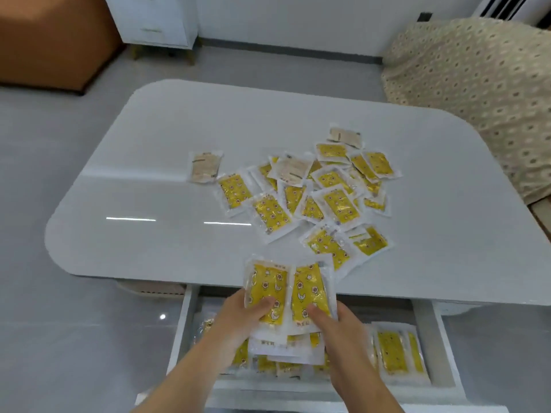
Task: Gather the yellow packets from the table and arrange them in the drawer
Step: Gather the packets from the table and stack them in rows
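Held packets (308, 286): a small fanned stack is sitting in both hands at lower centre of the frame, over the open drawer (185, 323) and overlapping the near edge of the tabletop (179, 129).
Left hand (238, 317): its grip is pinching the stack's left side, thumb lying on top.
Right hand (340, 326): its grip is pinching the right side likewise, fingers hidden beneath.
Loose packets (340, 201): a scattered, overlapping pile is lying right of centre on the tabletop, a few showing their pale side.
Stowed packets (390, 351): rows are already lying in the drawer at the bottom of the frame.
Handling: they are looking light, thin, floppy and glossy, so probably sliding over each other easily.
Where to hold: pinching the sealed clear borders, squaring the stack first, is seeming safest.
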The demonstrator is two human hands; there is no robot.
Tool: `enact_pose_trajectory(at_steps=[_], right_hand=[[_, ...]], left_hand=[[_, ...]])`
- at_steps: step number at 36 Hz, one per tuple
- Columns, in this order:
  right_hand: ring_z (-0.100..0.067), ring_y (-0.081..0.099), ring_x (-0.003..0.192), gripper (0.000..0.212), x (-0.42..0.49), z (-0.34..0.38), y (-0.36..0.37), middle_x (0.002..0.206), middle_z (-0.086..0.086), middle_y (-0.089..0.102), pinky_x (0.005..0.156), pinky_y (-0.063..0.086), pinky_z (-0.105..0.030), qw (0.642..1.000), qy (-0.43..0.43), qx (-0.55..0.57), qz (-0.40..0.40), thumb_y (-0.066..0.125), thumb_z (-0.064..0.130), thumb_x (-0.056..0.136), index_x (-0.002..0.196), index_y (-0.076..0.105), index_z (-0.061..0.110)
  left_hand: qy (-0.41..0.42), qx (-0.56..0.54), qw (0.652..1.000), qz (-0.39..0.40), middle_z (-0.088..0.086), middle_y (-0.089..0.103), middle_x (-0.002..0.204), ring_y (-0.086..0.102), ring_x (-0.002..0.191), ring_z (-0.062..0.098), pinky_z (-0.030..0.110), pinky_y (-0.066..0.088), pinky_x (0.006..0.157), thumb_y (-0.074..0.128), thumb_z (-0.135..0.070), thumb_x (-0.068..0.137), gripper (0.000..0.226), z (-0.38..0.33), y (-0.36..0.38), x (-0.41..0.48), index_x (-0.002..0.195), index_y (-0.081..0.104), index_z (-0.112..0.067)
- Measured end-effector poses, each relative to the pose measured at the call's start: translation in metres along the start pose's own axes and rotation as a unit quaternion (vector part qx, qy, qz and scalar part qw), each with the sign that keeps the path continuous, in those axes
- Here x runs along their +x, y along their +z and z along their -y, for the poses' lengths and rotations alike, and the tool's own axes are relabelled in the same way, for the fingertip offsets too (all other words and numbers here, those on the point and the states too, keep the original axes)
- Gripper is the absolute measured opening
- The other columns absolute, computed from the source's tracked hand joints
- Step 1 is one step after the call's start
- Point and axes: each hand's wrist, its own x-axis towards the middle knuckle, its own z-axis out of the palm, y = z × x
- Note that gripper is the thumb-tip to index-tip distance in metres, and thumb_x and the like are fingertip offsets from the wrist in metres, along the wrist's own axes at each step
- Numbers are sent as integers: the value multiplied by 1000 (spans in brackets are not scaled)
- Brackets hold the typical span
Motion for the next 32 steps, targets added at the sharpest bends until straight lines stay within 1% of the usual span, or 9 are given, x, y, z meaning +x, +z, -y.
enact_pose_trajectory(at_steps=[4,8,10,13,17,21,25,28,32], right_hand=[[-20,65,89,9,37,-35,3,88,1,70,90,51,-44,999,4,-38,26,65,15,87,84,65,24],[-19,65,92,12,80,-80,17,94,1,71,91,50,-41,997,13,-60,56,65,16,87,98,65,21],[-22,66,94,13,97,-101,26,96,0,72,92,50,-46,994,10,-75,78,66,17,86,99,65,22],[-24,68,90,14,120,-119,39,91,-2,72,90,52,-49,988,-5,-100,116,68,12,83,92,64,22],[-19,69,89,25,140,-127,55,92,2,71,84,56,-41,971,-31,-134,194,67,6,83,90,60,28],[-14,70,82,30,150,-137,65,90,6,72,69,59,-30,963,-29,-128,235,65,4,85,95,59,31],[-21,71,87,30,156,-140,71,97,-2,73,77,58,-40,955,-29,-147,255,65,2,84,101,59,26],[-24,71,86,27,158,-138,69,97,-5,72,77,58,-41,957,-39,-162,238,65,2,85,99,60,25],[-26,70,85,22,164,-141,58,95,-7,72,77,58,-43,969,-17,-145,199,63,5,87,102,60,20]], left_hand=[[-6,16,1000,16,-4,72,93,68,87,13,30,52,76,64,-20,87,10,31,-10,33,96,65,-23],[15,87,995,48,-2,72,100,67,95,15,32,50,87,70,-22,83,15,67,-29,79,97,67,-23],[39,133,988,71,-8,72,97,67,92,6,29,51,90,76,-24,74,29,83,-40,97,100,65,-27],[67,172,978,97,-19,68,88,63,80,-9,10,50,71,75,-6,76,42,98,-57,117,107,55,-26],[89,224,962,127,-18,54,116,58,104,4,24,52,86,74,-10,77,83,111,-75,131,136,24,-41],[120,231,958,122,-17,54,109,59,95,1,19,54,77,70,-5,80,70,119,-85,136,123,30,-43],[136,298,942,69,-13,55,107,60,102,11,32,53,88,72,-9,76,58,127,-93,140,115,40,-38],[116,336,934,34,-11,58,106,59,100,12,27,51,85,67,-11,81,52,129,-95,140,116,40,-37],[93,464,881,-16,-5,56,101,56,94,14,24,48,75,63,-17,82,34,133,-88,141,108,44,-29]])
